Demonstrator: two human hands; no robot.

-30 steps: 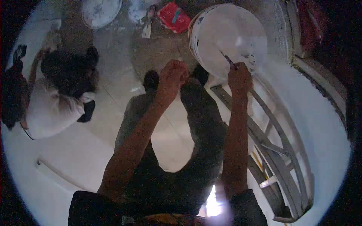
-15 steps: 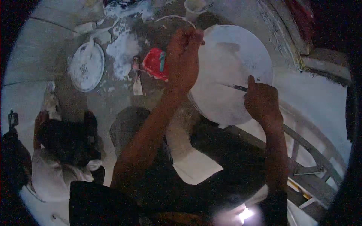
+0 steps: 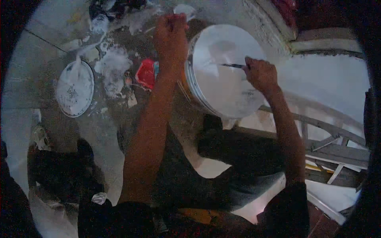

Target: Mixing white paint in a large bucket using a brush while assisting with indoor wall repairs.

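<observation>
A large round white bucket stands in front of me. Its broad pale top carries a darker, glossy patch; I cannot tell whether this is a lid or a liquid surface. My right hand is closed round the dark end of a thin tool, its tip over the middle of the white surface. Whether it is a brush or a knife does not show. My left hand is closed just beyond the bucket's left rim, its fingers curled; what they hold, if anything, is hidden.
On the floor to the left lie a white-smeared round lid, a flat scraper and a red tray. A pale container stands behind my left hand. At the right is a grey frame. White powdery smears mark the floor.
The whole view has shifted, so the bucket sits further left. My left hand shows further from me and to the left. The tool's tip is now further toward the far side of the white surface.
</observation>
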